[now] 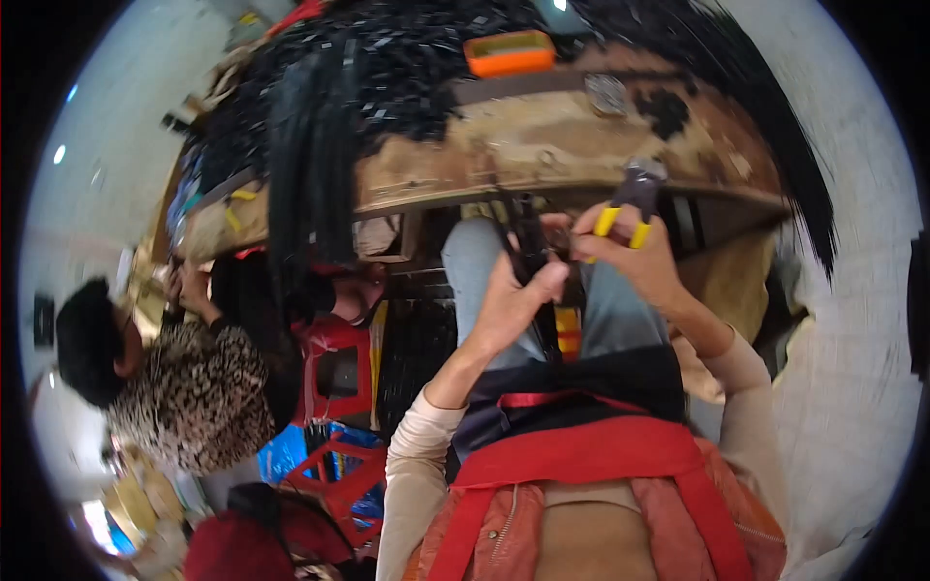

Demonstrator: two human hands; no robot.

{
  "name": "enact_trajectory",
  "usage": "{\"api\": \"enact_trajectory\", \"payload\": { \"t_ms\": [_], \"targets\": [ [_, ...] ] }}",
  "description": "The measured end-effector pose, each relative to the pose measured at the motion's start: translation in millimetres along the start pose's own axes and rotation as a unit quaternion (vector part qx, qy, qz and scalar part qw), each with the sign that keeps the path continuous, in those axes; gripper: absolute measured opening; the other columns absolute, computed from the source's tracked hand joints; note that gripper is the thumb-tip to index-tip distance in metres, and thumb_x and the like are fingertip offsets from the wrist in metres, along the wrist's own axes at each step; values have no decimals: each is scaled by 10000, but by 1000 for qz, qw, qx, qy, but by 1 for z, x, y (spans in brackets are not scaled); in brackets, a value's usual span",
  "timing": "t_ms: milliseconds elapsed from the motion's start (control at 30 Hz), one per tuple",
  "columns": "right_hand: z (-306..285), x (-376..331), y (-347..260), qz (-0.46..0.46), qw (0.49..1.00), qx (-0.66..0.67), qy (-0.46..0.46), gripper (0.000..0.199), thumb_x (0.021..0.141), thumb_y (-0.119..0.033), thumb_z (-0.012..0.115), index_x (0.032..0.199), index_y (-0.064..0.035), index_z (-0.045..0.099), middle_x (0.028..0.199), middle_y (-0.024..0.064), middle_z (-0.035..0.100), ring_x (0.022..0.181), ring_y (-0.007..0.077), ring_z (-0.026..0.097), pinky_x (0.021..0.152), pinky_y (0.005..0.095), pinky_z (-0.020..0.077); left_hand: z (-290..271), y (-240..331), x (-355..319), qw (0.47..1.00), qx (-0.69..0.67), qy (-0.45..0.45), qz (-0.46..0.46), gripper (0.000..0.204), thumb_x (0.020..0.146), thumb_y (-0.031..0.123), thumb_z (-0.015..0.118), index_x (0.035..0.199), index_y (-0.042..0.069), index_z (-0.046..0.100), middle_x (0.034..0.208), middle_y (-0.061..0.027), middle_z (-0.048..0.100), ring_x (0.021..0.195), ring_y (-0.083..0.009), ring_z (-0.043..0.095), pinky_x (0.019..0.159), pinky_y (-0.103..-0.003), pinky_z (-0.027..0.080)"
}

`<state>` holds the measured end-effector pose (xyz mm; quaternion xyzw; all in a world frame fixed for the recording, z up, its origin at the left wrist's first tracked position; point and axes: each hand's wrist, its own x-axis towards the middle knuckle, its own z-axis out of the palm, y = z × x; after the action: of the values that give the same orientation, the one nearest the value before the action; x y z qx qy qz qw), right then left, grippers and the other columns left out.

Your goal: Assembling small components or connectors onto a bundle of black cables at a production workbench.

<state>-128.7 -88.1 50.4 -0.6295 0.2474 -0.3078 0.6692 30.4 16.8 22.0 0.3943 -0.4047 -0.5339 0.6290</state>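
Observation:
My left hand (506,308) is closed around a bundle of long, thin black strips (526,232), held upright over my lap. My right hand (647,266) grips yellow-handled pliers (640,182), their dark head pointing away from me toward the table edge. The fingertips of my right hand are pinched together close to the strips. Whether they hold a small piece there is too blurred to tell.
On the worn wooden table (513,131) lie a heap of short black pieces (387,77), an orange box (510,54) and a dark clump (664,111). Long black strips (310,165) hang over its edge. At left sits another person (184,378) near red stools (339,373).

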Motion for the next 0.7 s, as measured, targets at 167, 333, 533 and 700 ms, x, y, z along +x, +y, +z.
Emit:
{"api": "enact_trajectory", "payload": {
  "t_ms": [167, 333, 533, 700],
  "targets": [
    [-7, -23, 21, 7, 998, 57, 35, 146, 856, 14, 676, 983, 35, 608, 909, 88, 649, 806, 166, 656, 741, 275, 528, 13, -10, 6, 999, 27, -34, 11, 841, 955, 660, 340, 1394, -57, 345, 716, -21, 489, 657, -105, 472, 632, -252, 401],
    [-2, -29, 11, 18, 977, 210, -26, 140, 879, 44, 634, 1010, 40, 586, 937, 144, 644, 777, 245, 686, 743, 329, 563, 23, -9, 4, 997, 65, -29, 9, 839, 961, 657, 324, 1349, -80, 420, 701, -11, 493, 659, -100, 473, 662, -255, 397],
    [1, -28, 9, -36, 979, 201, -23, 94, 938, -21, 585, 984, 60, 576, 1148, 220, 610, 736, 183, 673, 627, 282, 539, 25, -7, 6, 997, 67, -44, 3, 929, 923, 698, 354, 1329, -136, 396, 672, -16, 484, 588, -99, 464, 578, -261, 414],
    [-4, -28, 4, 13, 977, 213, -3, 120, 888, 48, 621, 998, 43, 571, 883, 142, 619, 742, 301, 697, 741, 385, 584, 27, -9, 11, 996, 71, -46, -4, 925, 922, 699, 356, 1332, -129, 401, 683, -16, 492, 596, -97, 472, 579, -261, 417]
  ]
}}
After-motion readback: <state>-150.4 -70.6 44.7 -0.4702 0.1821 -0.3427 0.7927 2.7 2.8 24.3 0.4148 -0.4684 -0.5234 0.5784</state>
